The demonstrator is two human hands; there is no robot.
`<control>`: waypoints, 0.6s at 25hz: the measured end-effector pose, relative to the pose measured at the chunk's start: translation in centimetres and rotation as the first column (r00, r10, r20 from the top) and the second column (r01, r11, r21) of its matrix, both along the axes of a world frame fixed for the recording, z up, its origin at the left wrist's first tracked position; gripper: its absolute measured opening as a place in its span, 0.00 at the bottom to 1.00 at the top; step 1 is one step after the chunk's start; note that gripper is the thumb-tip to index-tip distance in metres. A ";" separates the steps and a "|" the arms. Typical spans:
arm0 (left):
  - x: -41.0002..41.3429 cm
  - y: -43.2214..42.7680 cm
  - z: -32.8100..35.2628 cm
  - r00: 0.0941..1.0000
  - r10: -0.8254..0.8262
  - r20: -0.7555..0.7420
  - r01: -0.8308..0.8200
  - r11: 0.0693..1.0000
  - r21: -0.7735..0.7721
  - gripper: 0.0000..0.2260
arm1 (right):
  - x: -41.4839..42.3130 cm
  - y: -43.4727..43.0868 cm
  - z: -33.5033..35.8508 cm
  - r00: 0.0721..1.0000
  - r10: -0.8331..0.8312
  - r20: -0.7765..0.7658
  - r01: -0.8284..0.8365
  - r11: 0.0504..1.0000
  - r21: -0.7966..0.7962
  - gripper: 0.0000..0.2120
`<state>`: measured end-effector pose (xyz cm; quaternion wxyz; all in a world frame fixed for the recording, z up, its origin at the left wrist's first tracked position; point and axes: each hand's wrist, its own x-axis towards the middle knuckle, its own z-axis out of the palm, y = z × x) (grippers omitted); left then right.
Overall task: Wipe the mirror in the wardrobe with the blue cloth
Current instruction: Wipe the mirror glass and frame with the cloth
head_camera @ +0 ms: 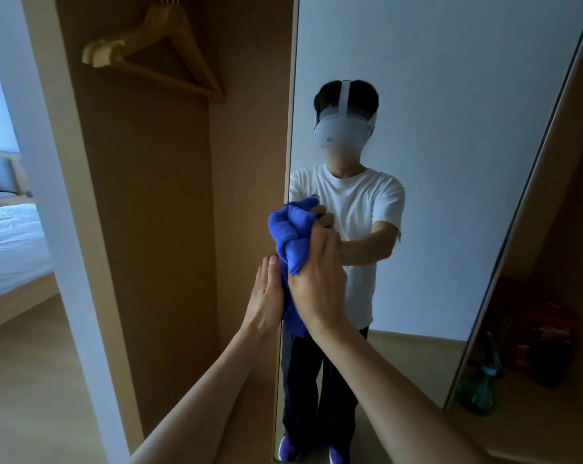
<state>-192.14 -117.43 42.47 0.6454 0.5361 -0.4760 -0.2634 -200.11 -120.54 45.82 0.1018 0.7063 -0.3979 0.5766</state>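
Observation:
A tall mirror (pixel 450 128) stands upright inside the wooden wardrobe and reflects a person in a white T-shirt. My right hand (pixel 317 283) grips a bunched blue cloth (pixel 292 232) against the mirror's left edge at chest height. Part of the cloth hangs down behind that hand. My left hand (pixel 266 296) sits just left of the cloth with fingers straight, flat along the mirror's left edge and touching the hanging cloth.
Wooden hangers (pixel 156 51) hang in the open wardrobe compartment on the left. A bed with white bedding (pixel 9 249) lies far left beyond the wardrobe side panel (pixel 66 229). A green bottle (pixel 477 386) and dark red items (pixel 544 333) sit low on the right.

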 end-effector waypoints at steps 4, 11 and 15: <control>-0.6 0.3 -0.3 0.999 0.018 0.026 -0.018 1.000 0.006 0.15 | 0.4 0.0 -0.3 0.996 0.082 0.026 -0.083 0.996 0.026 0.27; -2.1 -0.4 -1.3 0.962 0.176 0.207 -0.167 0.984 -0.062 0.20 | -5.4 -1.3 0.7 0.995 0.093 -0.044 -0.095 0.994 -0.050 0.27; -2.0 -0.7 -1.8 0.941 0.230 0.250 -0.217 0.973 -0.081 0.18 | -10.2 -2.2 1.2 0.993 0.108 0.056 -0.114 0.986 0.124 0.21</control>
